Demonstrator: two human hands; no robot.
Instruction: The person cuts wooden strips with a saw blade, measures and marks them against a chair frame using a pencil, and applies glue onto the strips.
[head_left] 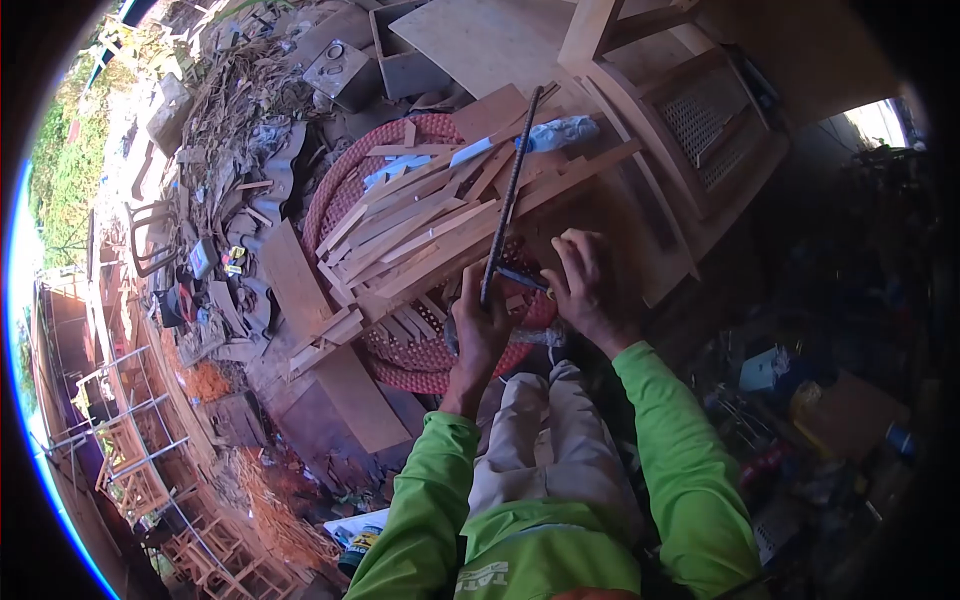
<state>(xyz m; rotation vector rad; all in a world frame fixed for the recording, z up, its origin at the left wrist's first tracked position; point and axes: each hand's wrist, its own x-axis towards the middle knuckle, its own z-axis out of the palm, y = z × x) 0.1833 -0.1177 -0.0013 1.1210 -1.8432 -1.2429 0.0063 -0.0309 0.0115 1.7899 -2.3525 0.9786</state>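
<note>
My left hand [482,328] is closed around the lower end of a long dark ribbed steel rod [512,180], which slants up and away and ends in a short bend. A short dark blue bar [522,277] crosses near the rod's lower part, with a yellowish bit at its right end. There the curled fingers of my right hand [597,290] pinch the bar's end. Whether bar and rod are joined is unclear. Just beyond both hands, thin wooden strips [420,225] lie in a pile over a red woven round seat [325,195].
A wooden chair frame with a cane panel [700,135] lies at upper right beside a pale board [480,45]. Wood scraps and shavings [250,110] cover the ground at left, with wooden frames [135,480] farther down. Dim clutter [790,400] fills the right side.
</note>
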